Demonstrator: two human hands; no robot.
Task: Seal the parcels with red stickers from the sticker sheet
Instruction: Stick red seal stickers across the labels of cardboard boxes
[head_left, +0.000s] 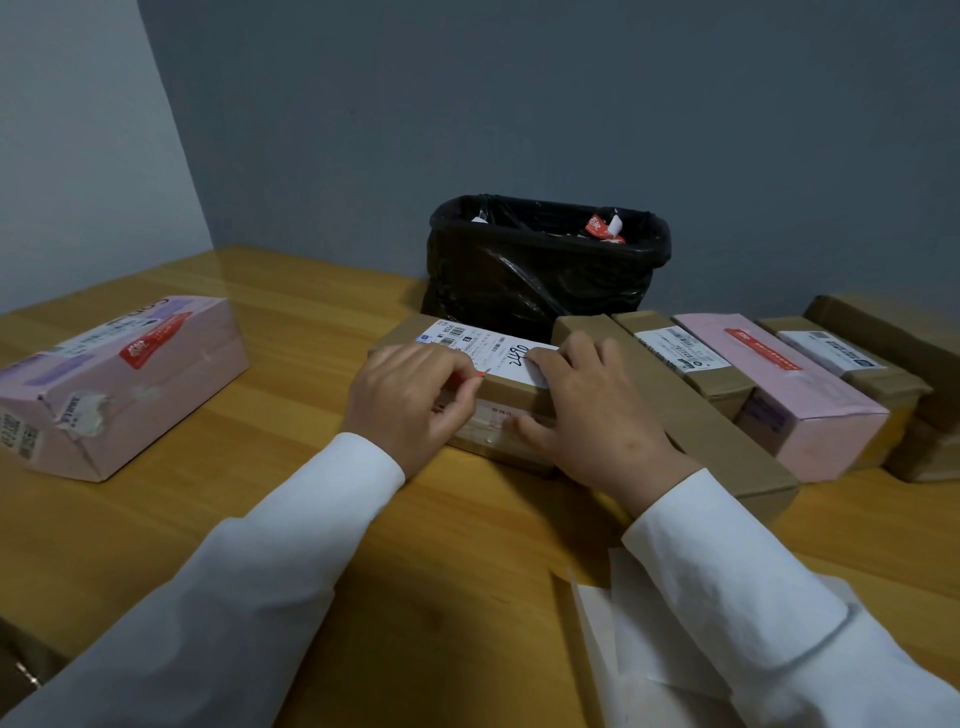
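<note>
A brown cardboard parcel (511, 387) with a white shipping label lies at the table's centre. My left hand (410, 395) pinches a red sticker (480, 375) at the parcel's near top edge; only a sliver of red shows past my fingertips. My right hand (587, 410) rests on the parcel's right side with fingers spread, the thumb against its front face. A white sheet (597, 629), perhaps the sticker backing, lies under my right sleeve at the near edge.
A pink parcel (119, 379) with a red sticker lies at the left. A row of brown and pink parcels (779, 384) runs along the right. A bin with a black bag (545, 260) stands behind, scraps inside. The wooden table (415, 571) meets grey walls.
</note>
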